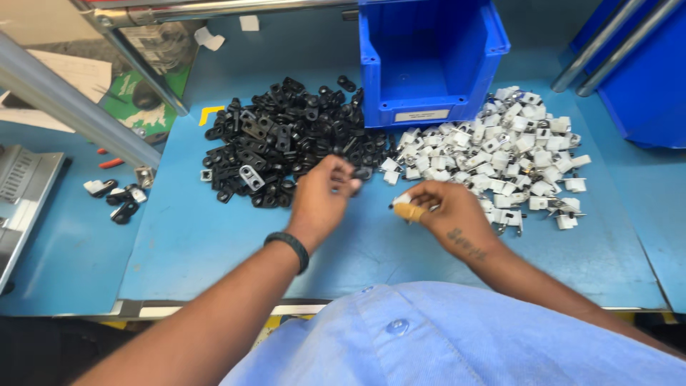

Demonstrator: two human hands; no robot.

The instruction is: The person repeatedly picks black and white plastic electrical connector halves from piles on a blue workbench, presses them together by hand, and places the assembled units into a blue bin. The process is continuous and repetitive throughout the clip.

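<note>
We are looking down at a blue work mat [214, 243] on a bench, where a blue plastic bin [429, 64] is standing at the back between two heaps. Our left hand [321, 196] is reaching into the near edge of the pile of black clips [286, 139], its fingers curling together on one black clip [355, 174] at the heap's right fringe. Our right hand [446, 211] is resting just beside the pile of white clips [507, 154], thumb and forefinger pinching a small white piece [401, 200] that is pointing left towards the other hand. The two hands are lying close, with the black clip just up and left of the white piece. A few loose clips [118, 196] are sitting well apart at the far left.
</note>
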